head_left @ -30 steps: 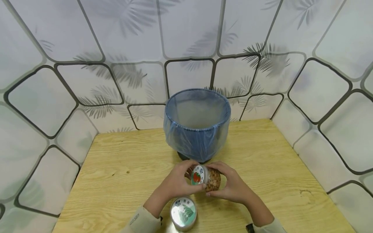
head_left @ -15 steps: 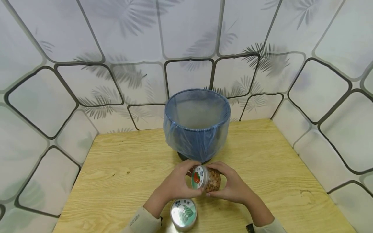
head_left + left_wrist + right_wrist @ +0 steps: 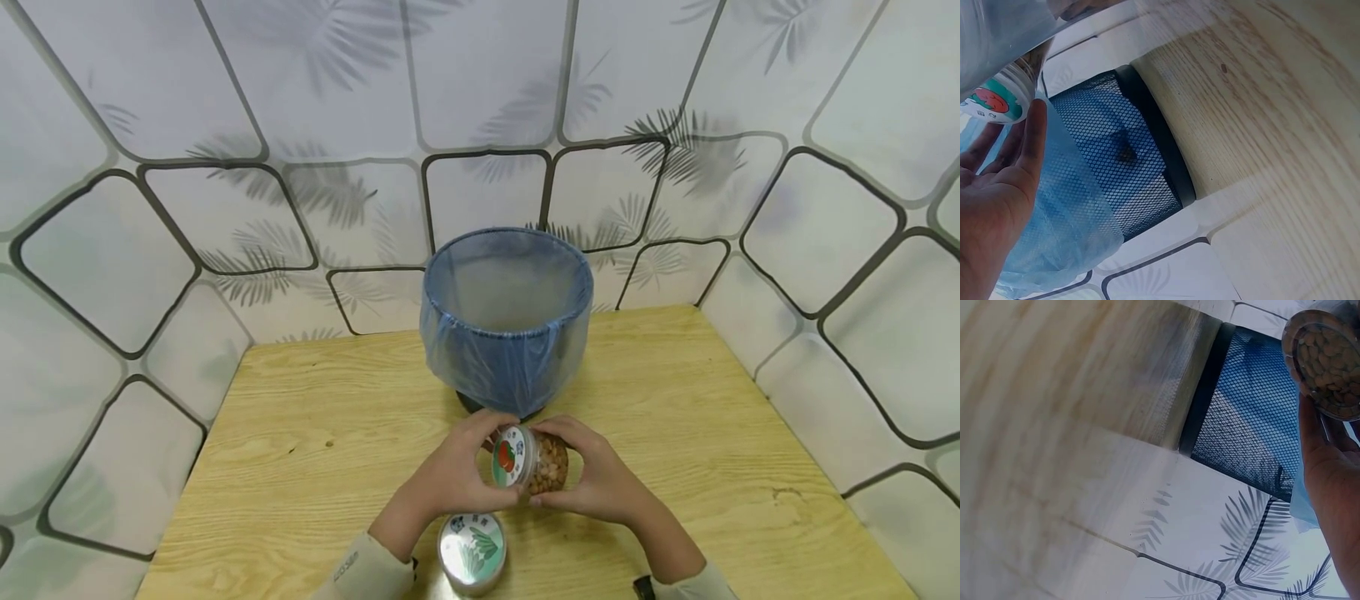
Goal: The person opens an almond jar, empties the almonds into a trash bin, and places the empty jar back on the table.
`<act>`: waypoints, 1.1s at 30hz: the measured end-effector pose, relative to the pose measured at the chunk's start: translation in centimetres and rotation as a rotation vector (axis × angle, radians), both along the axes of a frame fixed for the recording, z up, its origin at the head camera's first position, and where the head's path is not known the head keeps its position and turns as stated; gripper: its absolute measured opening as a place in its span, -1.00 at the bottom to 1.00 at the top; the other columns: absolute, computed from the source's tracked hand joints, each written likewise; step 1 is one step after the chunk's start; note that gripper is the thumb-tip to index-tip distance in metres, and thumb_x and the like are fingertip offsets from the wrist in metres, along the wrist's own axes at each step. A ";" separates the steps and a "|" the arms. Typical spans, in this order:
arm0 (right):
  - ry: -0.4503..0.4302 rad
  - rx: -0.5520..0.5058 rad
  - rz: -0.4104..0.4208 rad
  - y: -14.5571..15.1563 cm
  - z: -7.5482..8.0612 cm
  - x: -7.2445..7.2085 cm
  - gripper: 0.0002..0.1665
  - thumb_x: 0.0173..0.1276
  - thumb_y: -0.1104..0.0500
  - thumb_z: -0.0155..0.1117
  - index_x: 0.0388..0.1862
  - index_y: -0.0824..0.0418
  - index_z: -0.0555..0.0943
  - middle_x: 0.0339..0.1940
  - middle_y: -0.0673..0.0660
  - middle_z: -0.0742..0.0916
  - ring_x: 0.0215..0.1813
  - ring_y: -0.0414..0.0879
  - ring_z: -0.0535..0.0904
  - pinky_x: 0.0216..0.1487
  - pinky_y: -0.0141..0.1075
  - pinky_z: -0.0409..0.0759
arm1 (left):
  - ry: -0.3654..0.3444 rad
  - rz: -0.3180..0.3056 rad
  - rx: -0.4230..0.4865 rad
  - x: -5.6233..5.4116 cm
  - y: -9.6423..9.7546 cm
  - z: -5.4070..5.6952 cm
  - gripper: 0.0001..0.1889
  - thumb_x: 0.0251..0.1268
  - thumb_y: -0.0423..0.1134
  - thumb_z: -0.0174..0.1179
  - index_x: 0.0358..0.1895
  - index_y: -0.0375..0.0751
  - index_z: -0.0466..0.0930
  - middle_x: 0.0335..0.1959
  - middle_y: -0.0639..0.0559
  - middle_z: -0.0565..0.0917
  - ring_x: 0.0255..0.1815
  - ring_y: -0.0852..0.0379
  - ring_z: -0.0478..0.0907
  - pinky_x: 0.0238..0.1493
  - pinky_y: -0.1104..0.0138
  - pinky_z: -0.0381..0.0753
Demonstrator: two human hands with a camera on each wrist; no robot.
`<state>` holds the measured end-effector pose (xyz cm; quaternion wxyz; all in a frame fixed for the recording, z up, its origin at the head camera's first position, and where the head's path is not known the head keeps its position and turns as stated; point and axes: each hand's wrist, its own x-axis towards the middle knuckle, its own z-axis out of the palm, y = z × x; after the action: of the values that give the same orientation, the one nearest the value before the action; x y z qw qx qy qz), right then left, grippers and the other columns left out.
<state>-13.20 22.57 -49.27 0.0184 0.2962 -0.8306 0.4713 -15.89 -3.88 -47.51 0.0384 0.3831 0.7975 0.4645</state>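
A clear jar [image 3: 549, 463] of brown nuts or beans is held on its side between both hands, in front of the bin. Its lid [image 3: 512, 457], white and green with a red fruit picture, faces left. My left hand [image 3: 471, 467] grips the lid end, thumb below and fingers above. Around the jar's body my right hand [image 3: 596, 475] curls from the other side. In the right wrist view the jar's round base [image 3: 1329, 365] shows the contents through clear plastic. Below the left hand a second jar [image 3: 472, 550] stands upright, its silver lid printed with green leaves.
Behind the hands stands a black mesh bin [image 3: 1116, 144] lined with a blue plastic bag [image 3: 510, 367]. The wooden table [image 3: 337, 417] meets patterned wall covering [image 3: 360, 200] at the back and sides.
The left hand's thumb has shifted slightly left along the lid's lower edge. The jar, the right hand and the bin look nearly the same.
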 end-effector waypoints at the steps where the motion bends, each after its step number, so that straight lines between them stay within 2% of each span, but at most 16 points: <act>1: 0.002 -0.001 0.000 0.0 0.0 0.0 0.02 0.08 -0.14 0.77 0.50 -0.07 0.49 0.36 -0.04 0.62 0.34 -0.11 0.62 0.30 -0.10 0.72 | 0.006 0.000 -0.001 0.0 0.0 0.0 -0.26 0.14 -0.03 0.51 0.42 -0.04 0.49 0.14 0.16 0.62 0.07 0.22 0.62 0.11 0.32 0.73; 5: 0.005 -0.004 -0.001 0.0 0.0 -0.1 0.03 0.07 -0.14 0.77 0.50 -0.07 0.48 0.36 -0.04 0.62 0.34 -0.11 0.62 0.29 -0.07 0.72 | 0.036 -0.001 -0.010 -0.1 0.0 -0.1 -0.24 0.10 -0.05 0.52 0.44 0.05 0.47 0.18 0.23 0.59 0.11 0.26 0.60 0.14 0.32 0.71; 13: 0.005 -0.010 0.011 0.0 -0.1 -0.1 0.03 0.08 -0.13 0.77 0.50 -0.07 0.48 0.36 -0.04 0.62 0.34 -0.12 0.62 0.31 -0.09 0.71 | 0.066 -0.036 -0.011 -0.1 -0.1 0.1 -0.15 -0.04 -0.15 0.51 0.46 -0.03 0.47 0.28 0.21 0.56 0.22 0.25 0.56 0.24 0.25 0.68; 19: -0.009 -0.011 0.007 0.1 -0.3 -0.2 0.01 0.08 -0.13 0.77 0.50 -0.10 0.48 0.37 -0.05 0.62 0.35 -0.10 0.62 0.32 -0.14 0.71 | 0.043 -0.033 -0.046 0.0 -0.3 0.7 -0.12 -0.10 -0.19 0.53 0.46 0.08 0.45 0.34 0.24 0.48 0.34 0.20 0.50 0.34 0.16 0.65; 23: -0.033 -0.009 -0.010 0.3 -0.3 -0.1 0.02 0.07 -0.15 0.77 0.49 -0.11 0.48 0.38 -0.10 0.61 0.37 -0.11 0.62 0.32 -0.12 0.71 | 0.042 -0.025 -0.041 0.0 -0.4 0.9 -0.10 -0.12 -0.22 0.52 0.47 0.08 0.45 0.36 0.22 0.47 0.35 0.17 0.50 0.34 0.10 0.65; 29: -0.026 0.001 -0.027 0.4 -0.1 0.1 0.03 0.06 -0.14 0.78 0.49 -0.09 0.48 0.38 -0.07 0.61 0.36 -0.06 0.62 0.32 -0.08 0.71 | 0.025 -0.010 -0.037 -0.1 -0.7 0.9 -0.06 -0.13 -0.22 0.52 0.50 0.19 0.41 0.37 0.22 0.48 0.35 0.17 0.51 0.34 0.05 0.65; 33: -0.017 -0.003 -0.038 0.5 -0.1 0.2 0.02 0.06 -0.13 0.78 0.49 -0.07 0.49 0.37 -0.05 0.62 0.35 -0.04 0.63 0.29 -0.02 0.73 | 0.011 0.007 -0.043 -0.2 -1.0 0.7 -0.06 -0.14 -0.22 0.54 0.50 0.13 0.43 0.37 0.22 0.48 0.35 0.17 0.51 0.35 0.05 0.65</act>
<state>-13.05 23.04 -49.34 0.0209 0.2763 -0.8355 0.4746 -16.10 -4.91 -46.76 0.0407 0.3819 0.8087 0.4455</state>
